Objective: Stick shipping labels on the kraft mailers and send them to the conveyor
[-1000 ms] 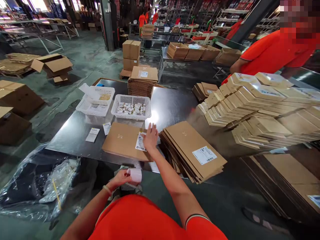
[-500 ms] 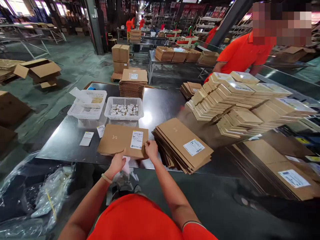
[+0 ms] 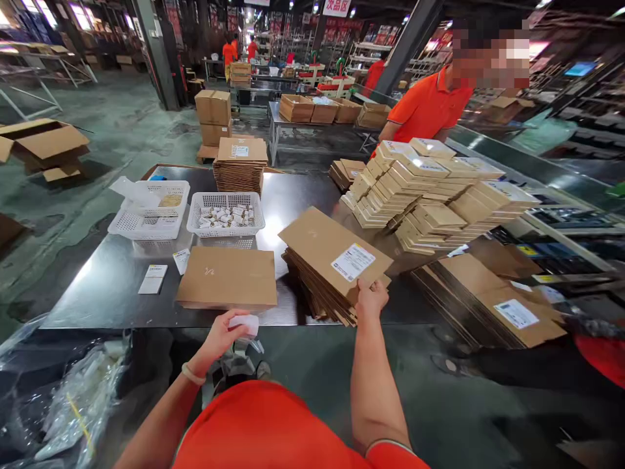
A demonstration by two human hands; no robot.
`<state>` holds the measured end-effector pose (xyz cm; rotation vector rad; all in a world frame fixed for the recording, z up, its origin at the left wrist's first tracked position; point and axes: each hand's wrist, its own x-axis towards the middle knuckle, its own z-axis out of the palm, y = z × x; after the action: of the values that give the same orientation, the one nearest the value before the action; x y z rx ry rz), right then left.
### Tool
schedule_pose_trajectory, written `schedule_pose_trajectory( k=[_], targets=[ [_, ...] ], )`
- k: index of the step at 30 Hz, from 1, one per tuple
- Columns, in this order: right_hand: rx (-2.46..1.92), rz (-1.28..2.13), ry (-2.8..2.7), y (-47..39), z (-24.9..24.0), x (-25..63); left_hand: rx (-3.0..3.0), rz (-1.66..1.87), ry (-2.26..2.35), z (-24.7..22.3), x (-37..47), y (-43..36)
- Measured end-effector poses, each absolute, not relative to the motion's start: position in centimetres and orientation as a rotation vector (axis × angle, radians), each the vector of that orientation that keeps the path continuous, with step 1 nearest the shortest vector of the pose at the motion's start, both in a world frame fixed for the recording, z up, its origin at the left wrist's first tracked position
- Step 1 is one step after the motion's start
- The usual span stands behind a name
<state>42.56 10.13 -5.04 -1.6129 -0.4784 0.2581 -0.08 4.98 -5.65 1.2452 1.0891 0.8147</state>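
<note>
Cardboard (image 3: 297, 229) with a white label (image 3: 353, 262) now lies over the stack of flat cartons (image 3: 319, 293) at the centre right of the frame; half a second ago a labelled piece topped the carton pile (image 3: 229, 280) just left of it, at the lower centre. That pile now shows a plain brown top with only a small pale mark, and the right hand (image 3: 372, 299), which was at the pile's right edge, has moved over to the right. Whether the labelled cardboard rests fully on the stack or is partly raised is hard to tell.

The right hand pinches the near edge of this cardboard just below the label, fingers bent over the top, the forearm rising almost straight from the bottom of the frame. The left hand (image 3: 222, 335), at the lower centre left, has drawn back slightly from the front edge of the pile; its fingers curl around a pale paper roll (image 3: 245, 324), as they did a second ago. Its forearm slants up from the lower left, with a light band (image 3: 193, 374) at the wrist.

Small cards (image 3: 153, 280) and a basket (image 3: 224, 232) of small white pieces keep their places on the metal table (image 3: 107, 306).
</note>
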Motion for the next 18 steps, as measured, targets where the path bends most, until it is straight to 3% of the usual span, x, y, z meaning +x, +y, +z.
schedule_pose_trajectory(
  k=[2,4,7,10,14,18],
  targets=[
    [-1.804,0.200,-0.581,8.6,-3.9,41.3,1.220,0.802,1.045,-4.4,0.7,4.4],
    [-1.867,0.374,-0.883,7.4,-3.3,37.0,1.188,0.850,1.018,-3.2,1.4,4.1],
    [-1.465,1.161,-1.498,5.8,-3.8,28.3,1.022,0.993,1.026,-2.6,1.9,4.5],
    [-1.148,1.677,-1.550,4.3,-5.1,21.8,0.765,1.125,1.155,-3.4,1.2,5.4],
    [-1.227,1.626,-1.246,3.7,-5.5,19.3,0.468,1.179,1.270,-4.7,0.1,4.9],
    [-1.297,1.463,-1.138,4.9,-4.9,18.9,0.545,1.080,1.137,-4.6,1.0,2.5]
  ],
)
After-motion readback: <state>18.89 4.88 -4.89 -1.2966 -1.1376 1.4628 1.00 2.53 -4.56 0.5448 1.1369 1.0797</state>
